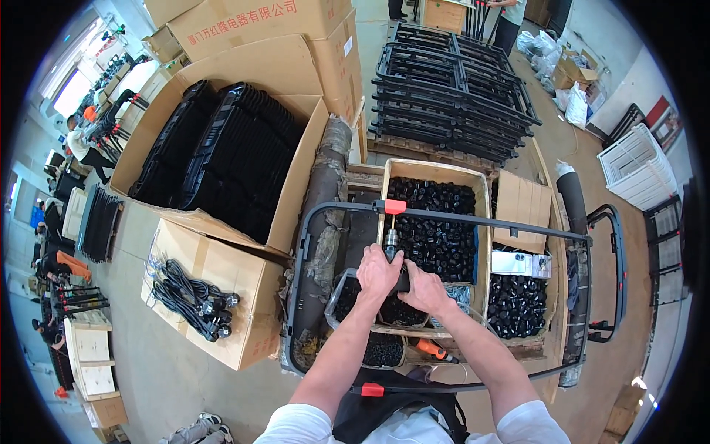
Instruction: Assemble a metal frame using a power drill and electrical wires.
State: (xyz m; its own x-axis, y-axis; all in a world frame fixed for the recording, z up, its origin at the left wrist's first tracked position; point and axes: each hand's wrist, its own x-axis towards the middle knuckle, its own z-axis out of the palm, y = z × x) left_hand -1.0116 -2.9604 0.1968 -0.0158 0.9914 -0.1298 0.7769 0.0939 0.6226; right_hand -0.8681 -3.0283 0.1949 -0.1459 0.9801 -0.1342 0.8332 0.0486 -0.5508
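Note:
A black tubular frame (473,221) lies across the bench in front of me, with a red block (395,207) on its far rail and another red block (373,389) on its near rail. My left hand (379,272) is closed around the front of a power drill (401,280), just behind its metal chuck. My right hand (427,287) wraps the drill's body from the other side. The drill's bit points away from me and meets the far red block; whether it touches a screw is too small to tell. Both hands hide much of the drill.
Small black parts fill a large box (481,259) and several smaller bins. An orange-and-black power tool (436,350) lies near the bench's front. Left stand a carton (310,159) of black panels and a box with coiled black cables (194,296). Stacked black frames (451,96) stand beyond.

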